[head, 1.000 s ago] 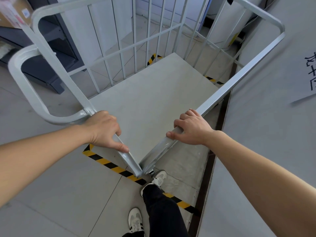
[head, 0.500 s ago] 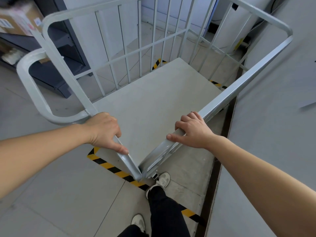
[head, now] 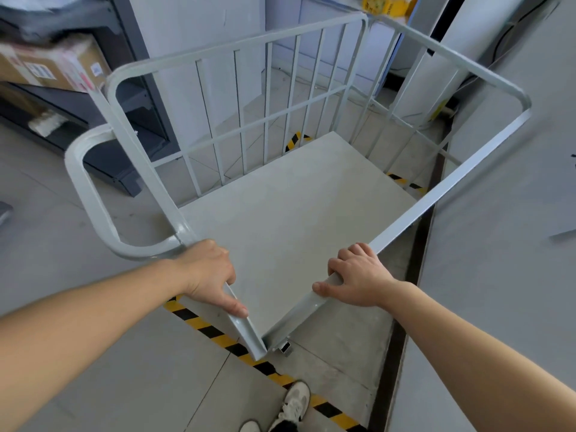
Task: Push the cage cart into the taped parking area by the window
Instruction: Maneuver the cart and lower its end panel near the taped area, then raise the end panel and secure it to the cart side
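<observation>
The grey metal cage cart [head: 290,213] stands in front of me, its flat deck bare and its barred sides rising at the far end. My left hand [head: 210,272] grips the left top rail near the cart's near corner. My right hand [head: 358,275] grips the right top rail. Yellow-and-black floor tape [head: 215,335] runs under the near corner. More tape [head: 294,140] shows beyond the far bars, and another piece of tape [head: 405,182] lies by the right side.
A grey wall [head: 505,244] runs close along the cart's right side. Dark shelving [head: 93,120] with a cardboard box [head: 53,67] stands to the left. My shoes [head: 293,403] are just behind the tape. A white pillar [head: 436,57] stands ahead.
The cart has rolled forward, away from me, with both hands holding the same rails. The near corner now sits over the tape line, and the view has tilted up.
</observation>
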